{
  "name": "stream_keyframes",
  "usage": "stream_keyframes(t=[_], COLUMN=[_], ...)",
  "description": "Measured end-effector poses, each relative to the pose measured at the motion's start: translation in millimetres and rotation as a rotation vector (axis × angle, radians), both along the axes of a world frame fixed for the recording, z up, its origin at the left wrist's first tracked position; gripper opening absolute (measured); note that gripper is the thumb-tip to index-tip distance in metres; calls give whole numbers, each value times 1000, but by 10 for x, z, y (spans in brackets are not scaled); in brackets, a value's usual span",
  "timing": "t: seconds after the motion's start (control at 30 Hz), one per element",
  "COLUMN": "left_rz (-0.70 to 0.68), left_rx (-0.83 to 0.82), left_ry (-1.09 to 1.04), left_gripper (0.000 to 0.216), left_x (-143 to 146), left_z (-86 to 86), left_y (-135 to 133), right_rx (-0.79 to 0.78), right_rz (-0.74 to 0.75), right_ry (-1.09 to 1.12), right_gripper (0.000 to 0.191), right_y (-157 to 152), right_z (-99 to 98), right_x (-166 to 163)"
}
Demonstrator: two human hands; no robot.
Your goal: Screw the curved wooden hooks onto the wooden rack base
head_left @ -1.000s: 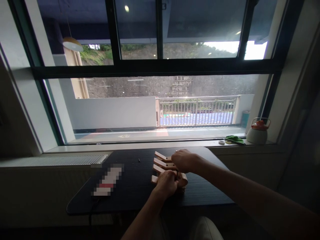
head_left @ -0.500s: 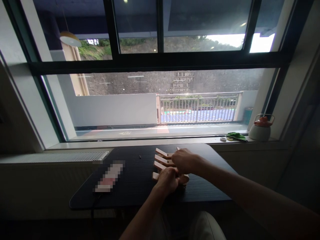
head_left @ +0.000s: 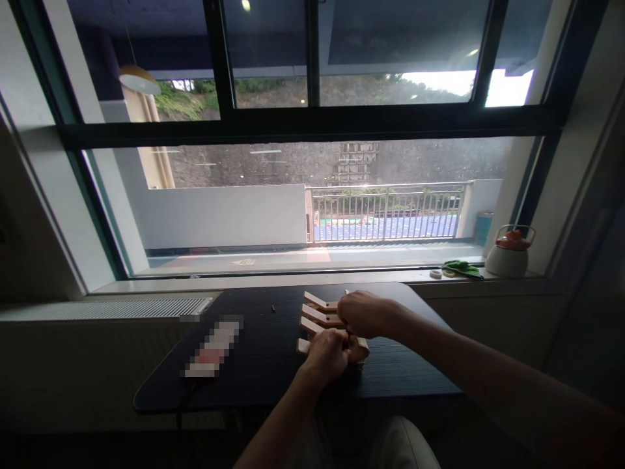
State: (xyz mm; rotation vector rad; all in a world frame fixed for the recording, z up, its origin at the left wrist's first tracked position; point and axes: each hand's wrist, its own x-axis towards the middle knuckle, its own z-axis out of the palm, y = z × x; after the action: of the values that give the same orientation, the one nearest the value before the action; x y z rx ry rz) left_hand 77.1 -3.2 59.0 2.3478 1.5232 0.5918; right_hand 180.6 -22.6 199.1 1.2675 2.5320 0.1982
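Observation:
A light wooden piece (head_left: 317,311) with several finger-like slats pointing left lies on the dark table (head_left: 263,365). My left hand (head_left: 328,355) is curled over its near edge, gripping the lowest slat. My right hand (head_left: 364,314) is closed over the right side of the piece, fingers bent down on it. A rounded wooden end shows between the two hands. What the fingers press underneath is hidden.
A blurred flat object (head_left: 213,346) lies on the table's left part. On the window sill at right stand a white kettle with an orange lid (head_left: 508,253), a green cloth (head_left: 461,266) and a tape roll. A vent grille (head_left: 122,307) runs at left.
Both hands stay on the wooden piece with hardly any shift; the camera tilted slightly up and then back down.

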Motion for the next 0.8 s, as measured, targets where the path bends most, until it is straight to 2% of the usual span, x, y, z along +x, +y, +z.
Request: stream_keyframes(t=[0.3,0.5,0.63,0.8], left_rz=[-4,-17,-87,-101], left_rx=[-21,-7,8,46], left_ry=[-34,5,11,16], left_gripper=[20,18,21,19], left_x=[1,-11,-32,-30], left_z=[2,30,69,102], left_y=[-16,-35,-59,-87], right_rx=[-18,-5,14,3], right_rz=[-53,-12,7,-47], right_ry=[8,31,39,26], right_gripper=[28,18,17,18], right_y=[-40,-59,9,16], right_z=[27,0,-77,-51], right_x=[-17,27,48,37])
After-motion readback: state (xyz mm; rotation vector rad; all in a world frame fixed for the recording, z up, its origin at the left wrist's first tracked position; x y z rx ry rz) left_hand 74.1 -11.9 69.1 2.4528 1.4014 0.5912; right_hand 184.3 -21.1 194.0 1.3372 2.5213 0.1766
